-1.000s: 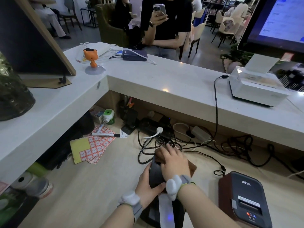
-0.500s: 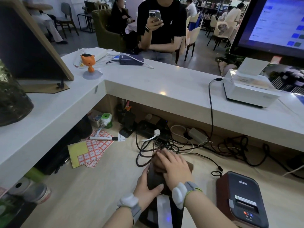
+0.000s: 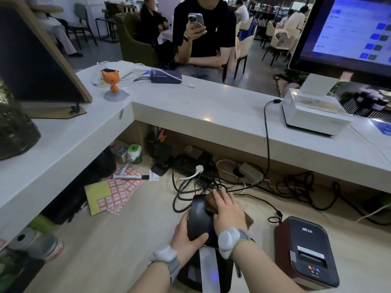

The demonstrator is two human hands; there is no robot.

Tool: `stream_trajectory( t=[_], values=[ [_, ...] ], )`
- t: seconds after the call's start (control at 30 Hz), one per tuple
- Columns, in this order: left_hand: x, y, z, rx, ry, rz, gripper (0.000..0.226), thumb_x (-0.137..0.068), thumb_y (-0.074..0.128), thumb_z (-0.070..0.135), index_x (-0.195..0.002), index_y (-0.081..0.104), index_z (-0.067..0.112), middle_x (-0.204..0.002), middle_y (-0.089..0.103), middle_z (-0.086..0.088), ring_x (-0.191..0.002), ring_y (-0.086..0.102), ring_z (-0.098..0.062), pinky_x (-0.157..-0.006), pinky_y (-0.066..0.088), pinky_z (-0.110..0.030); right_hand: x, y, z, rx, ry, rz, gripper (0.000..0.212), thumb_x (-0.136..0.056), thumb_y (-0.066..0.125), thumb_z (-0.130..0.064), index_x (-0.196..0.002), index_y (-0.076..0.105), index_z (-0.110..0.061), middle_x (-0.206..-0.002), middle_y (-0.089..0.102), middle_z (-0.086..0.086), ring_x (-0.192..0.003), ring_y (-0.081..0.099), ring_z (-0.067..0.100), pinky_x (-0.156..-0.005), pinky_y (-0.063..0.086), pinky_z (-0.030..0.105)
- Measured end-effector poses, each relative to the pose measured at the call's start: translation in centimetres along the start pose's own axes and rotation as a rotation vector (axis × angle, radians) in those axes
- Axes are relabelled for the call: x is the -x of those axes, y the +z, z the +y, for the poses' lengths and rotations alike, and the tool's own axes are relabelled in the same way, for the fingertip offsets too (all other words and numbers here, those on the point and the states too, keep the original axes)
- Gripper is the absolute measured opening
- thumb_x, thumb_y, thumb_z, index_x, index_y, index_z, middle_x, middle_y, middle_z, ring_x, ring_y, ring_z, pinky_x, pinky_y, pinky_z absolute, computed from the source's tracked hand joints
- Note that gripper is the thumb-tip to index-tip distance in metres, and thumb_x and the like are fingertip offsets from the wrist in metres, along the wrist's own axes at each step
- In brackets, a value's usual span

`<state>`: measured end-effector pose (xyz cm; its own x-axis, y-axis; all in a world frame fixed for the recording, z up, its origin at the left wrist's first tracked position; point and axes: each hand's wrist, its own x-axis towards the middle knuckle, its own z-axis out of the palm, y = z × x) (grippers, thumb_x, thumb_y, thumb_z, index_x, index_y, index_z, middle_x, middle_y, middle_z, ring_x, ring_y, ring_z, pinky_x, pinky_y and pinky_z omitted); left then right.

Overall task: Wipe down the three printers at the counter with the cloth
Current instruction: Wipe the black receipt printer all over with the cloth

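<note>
Pale wood desk (image 3: 127,240) sits under a white counter (image 3: 211,111), with café chairs (image 3: 243,51) far behind. Near the middle, the left hand (image 3: 186,235) holds the side of the black printer (image 3: 200,216). The right hand (image 3: 229,212) lies flat, pressing the brown cloth (image 3: 211,203) on top. Tangled cables (image 3: 203,183) lie just behind.

The pale wooden counter (image 3: 127,240) is carrying a black printer (image 3: 199,217) and, just beside it on the right, a maroon printer (image 3: 306,250). Label sheets (image 3: 114,195), a marker (image 3: 129,177) and tangled cables (image 3: 296,187) are lying farther back. The white upper counter (image 3: 211,108) is bearing a white printer (image 3: 313,115) and an orange cat figure (image 3: 112,79).
</note>
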<state>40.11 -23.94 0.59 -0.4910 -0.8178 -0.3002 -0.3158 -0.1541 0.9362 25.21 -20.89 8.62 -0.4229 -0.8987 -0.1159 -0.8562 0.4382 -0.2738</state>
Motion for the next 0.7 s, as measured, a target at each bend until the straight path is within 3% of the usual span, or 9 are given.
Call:
stream_trajectory(
  t=[0.13,0.2,0.27,0.3,0.33,0.4,0.47,0.53,0.7],
  values=[
    [0.6,-0.6,0.5,-0.024,0.022,-0.003,0.081,-0.062,0.081,0.04,-0.129,0.035,0.043,-0.128,0.053,0.018,-0.118,0.051,0.005,-0.095,0.041,-0.014,-0.1,0.1,-2.4,0.096,-0.212,-0.074,0.076,-0.086,0.047,-0.017,-0.149,0.01,-0.038,-0.161,0.001,-0.005,-0.148,0.001,0.023,-0.119,0.0,0.04],
    [0.8,0.5,1.8,-0.098,-0.003,0.013,0.059,-0.077,0.07,0.023,-0.127,0.04,0.025,-0.133,0.051,0.002,-0.125,0.048,-0.013,-0.099,0.038,-0.022,0.2,0.5,-3.3,0.159,-0.34,-0.148,0.076,-0.086,0.046,-0.017,-0.149,0.011,-0.037,-0.161,-0.001,-0.004,-0.148,-0.003,0.024,-0.118,-0.005,0.041],
    [1.9,0.3,2.1,-0.1,-0.036,-0.032,0.047,-0.09,0.022,-0.006,-0.136,0.027,0.002,-0.142,0.037,-0.022,-0.133,0.033,-0.04,-0.11,0.028,-0.049,0.6,0.8,-3.9,0.216,-0.466,-0.212,0.074,-0.085,0.049,-0.019,-0.149,0.016,-0.035,-0.161,-0.001,-0.003,-0.148,-0.005,0.025,-0.117,-0.007,0.042],
    [1.9,0.5,1.7,-0.18,-0.031,-0.054,0.063,-0.08,-0.002,-0.015,-0.139,0.019,-0.002,-0.144,0.032,-0.027,-0.135,0.026,-0.044,-0.113,0.021,-0.055,0.7,1.0,-3.9,0.224,-0.505,-0.234,0.074,-0.084,0.051,-0.02,-0.149,0.018,-0.034,-0.161,0.0,-0.003,-0.148,-0.006,0.025,-0.118,-0.008,0.043],
    [1.4,0.5,1.6,-0.211,-0.061,0.015,0.068,-0.077,-0.006,-0.018,-0.139,0.016,-0.004,-0.146,0.03,-0.025,-0.137,0.024,-0.04,-0.116,0.018,-0.05,0.8,0.9,-3.8,0.223,-0.522,-0.245,0.074,-0.084,0.052,-0.02,-0.149,0.019,-0.033,-0.161,0.0,-0.003,-0.148,-0.006,0.024,-0.118,-0.008,0.042],
    [1.4,0.9,2.1,-0.155,-0.001,0.134,0.047,-0.091,0.037,0.0,-0.138,0.03,0.004,-0.143,0.04,-0.015,-0.134,0.033,-0.025,-0.113,0.026,-0.023,0.9,0.6,-3.1,0.214,-0.52,-0.242,0.074,-0.084,0.05,-0.018,-0.149,0.018,-0.035,-0.161,0.0,-0.005,-0.148,-0.007,0.021,-0.118,-0.009,0.041],
    [0.8,-0.1,1.3,-0.101,-0.011,-0.01,0.061,-0.072,0.071,0.021,-0.127,0.046,0.018,-0.131,0.055,-0.008,-0.125,0.049,-0.017,-0.102,0.041,-0.02,1.1,0.3,-2.0,0.196,-0.488,-0.213,0.075,-0.085,0.047,-0.016,-0.149,0.015,-0.038,-0.161,-0.001,-0.007,-0.148,-0.006,0.021,-0.118,-0.007,0.04],
    [0.6,-0.2,0.7,-0.085,0.05,0.036,0.08,-0.063,0.074,0.039,-0.136,0.041,0.026,-0.124,0.059,0.0,-0.117,0.056,-0.012,-0.099,0.048,-0.032,1.6,0.3,-0.7,0.167,-0.429,-0.154,0.077,-0.086,0.046,-0.015,-0.149,0.011,-0.041,-0.161,-0.003,-0.008,-0.148,-0.006,0.02,-0.118,-0.007,0.039],
    [0.7,0.1,0.1,-0.078,-0.003,0.052,0.089,-0.062,0.071,0.056,-0.138,0.028,0.044,-0.126,0.056,0.01,-0.114,0.057,-0.005,-0.097,0.049,-0.028,3.2,0.3,3.3,-0.019,-0.172,-0.03,0.086,-0.08,0.046,-0.007,-0.149,0.008,-0.042,-0.161,-0.003,-0.008,-0.148,0.0,0.021,-0.118,0.001,0.033]
  ],
)
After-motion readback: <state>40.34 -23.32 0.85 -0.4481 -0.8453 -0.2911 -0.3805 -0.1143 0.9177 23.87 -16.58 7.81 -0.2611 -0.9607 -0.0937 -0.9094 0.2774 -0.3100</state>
